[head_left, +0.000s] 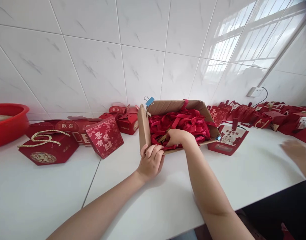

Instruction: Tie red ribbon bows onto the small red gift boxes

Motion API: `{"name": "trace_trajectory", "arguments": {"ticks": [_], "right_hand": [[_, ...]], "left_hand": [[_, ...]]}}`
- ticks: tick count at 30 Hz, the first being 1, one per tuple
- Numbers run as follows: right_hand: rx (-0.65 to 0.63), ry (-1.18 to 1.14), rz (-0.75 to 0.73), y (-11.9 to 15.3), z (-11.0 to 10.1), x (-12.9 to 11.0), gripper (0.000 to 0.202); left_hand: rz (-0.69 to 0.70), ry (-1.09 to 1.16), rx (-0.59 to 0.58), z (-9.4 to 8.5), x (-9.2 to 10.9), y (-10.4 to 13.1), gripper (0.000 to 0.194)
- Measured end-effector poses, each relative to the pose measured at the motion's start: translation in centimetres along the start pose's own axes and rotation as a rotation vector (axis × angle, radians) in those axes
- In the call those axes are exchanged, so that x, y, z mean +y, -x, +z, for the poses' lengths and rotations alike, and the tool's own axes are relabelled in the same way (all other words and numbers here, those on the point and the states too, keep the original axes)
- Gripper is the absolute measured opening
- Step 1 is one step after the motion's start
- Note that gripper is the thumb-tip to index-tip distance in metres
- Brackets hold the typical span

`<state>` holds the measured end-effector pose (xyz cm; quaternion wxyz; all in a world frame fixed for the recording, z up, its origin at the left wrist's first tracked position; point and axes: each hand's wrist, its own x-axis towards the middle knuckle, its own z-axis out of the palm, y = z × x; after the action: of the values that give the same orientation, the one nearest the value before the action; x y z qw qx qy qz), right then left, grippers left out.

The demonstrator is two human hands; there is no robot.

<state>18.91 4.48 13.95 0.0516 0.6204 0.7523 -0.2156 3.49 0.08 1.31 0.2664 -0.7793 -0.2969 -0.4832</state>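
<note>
A cardboard box (143, 130) stands open and tilted toward me, filled with tangled red ribbons (193, 120). My left hand (150, 160) grips its lower front rim near the left corner, fingers curled over the edge. Inside the box, my right hand (180, 137) reaches down among the ribbons at the front left. Its fingers are bent together beside a small gold-coloured piece (162, 138); the fingertips are partly hidden, so what they pinch is unclear. A blue binder clip (149, 101) is fixed to the box's upper left corner, and another blue clip (218, 138) to its right corner.
Left of the box stand a red gift box with a rope handle (48, 148), a slanted red gift box (104, 137) and several others. A red basin (10, 123) is at far left. Rightward are a red gift bag (228, 140), more bags, and another person's blurred hand (294, 150).
</note>
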Motion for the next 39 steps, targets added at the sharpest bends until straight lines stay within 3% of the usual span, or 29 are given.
{"name": "trace_trajectory", "arguments": {"ticks": [4, 14, 18, 25, 29, 34, 39], "right_hand": [[0.078, -0.036, -0.064, -0.2, 0.2, 0.2, 0.031], [0.351, -0.006, -0.073, -1.3, 0.6, -0.1, 0.028], [0.330, 0.012, -0.062, -1.7, 1.0, -0.2, 0.023], [0.214, -0.015, -0.188, -2.1, 1.3, 0.1, 0.033], [0.233, -0.044, -0.228, -1.4, 0.7, 0.1, 0.032], [0.364, -0.145, -0.253, 0.7, -0.7, 1.2, 0.025], [0.649, -0.530, -0.335, 2.5, -1.4, 2.3, 0.024]], "left_hand": [[-0.010, 0.002, 0.000, 0.0, 0.0, -0.1, 0.010], [-0.010, 0.001, 0.005, -0.1, 0.1, -0.2, 0.011], [-0.009, 0.002, -0.001, -0.1, 0.1, -0.1, 0.011], [-0.008, 0.004, -0.002, 0.0, 0.1, 0.0, 0.011], [-0.014, 0.005, 0.004, 0.0, 0.0, 0.0, 0.011], [-0.032, 0.012, 0.000, 0.0, 0.0, -0.2, 0.009], [-0.050, 0.025, -0.016, -0.1, 0.1, -0.4, 0.010]]}}
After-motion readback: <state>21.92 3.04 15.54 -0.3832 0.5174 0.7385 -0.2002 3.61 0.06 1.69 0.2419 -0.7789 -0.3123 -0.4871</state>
